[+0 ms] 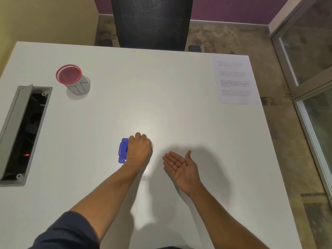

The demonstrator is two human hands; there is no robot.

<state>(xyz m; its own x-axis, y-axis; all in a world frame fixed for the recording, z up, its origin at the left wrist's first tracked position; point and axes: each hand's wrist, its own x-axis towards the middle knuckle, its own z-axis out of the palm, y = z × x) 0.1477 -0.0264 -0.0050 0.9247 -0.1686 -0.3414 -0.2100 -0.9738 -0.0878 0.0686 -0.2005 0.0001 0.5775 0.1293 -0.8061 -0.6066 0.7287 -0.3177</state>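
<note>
Blue plastic shows from under the person's left hand (139,150): a small blue device (122,150) lies flat on the white table (161,87), near the middle of its near half and a little to the left. The hand sits on top of it, palm down, and covers its right part. The fingers (142,137) are curled over the far end in a clasp around the device. Only the left edge and the near corner of the device stay in sight.

Just to the right, the right hand (181,167) is held palm up above the table, apart from the device. Its fingers are straight and released, the thumb points away, and it grasps nothing. 1 tiny pale speck lies on the palm, too small to tell what it is.

A dark sleeve (68,230) covers the left upper arm.

Far left stands 1 mesh cup (71,79) with a red rim. Nearer on the left edge a grey cable box (23,133) is sunk into the table with its lid up. 1 printed sheet (234,79) lies at the far right corner. A black mesh chair (150,20) stands beyond the far edge.
</note>
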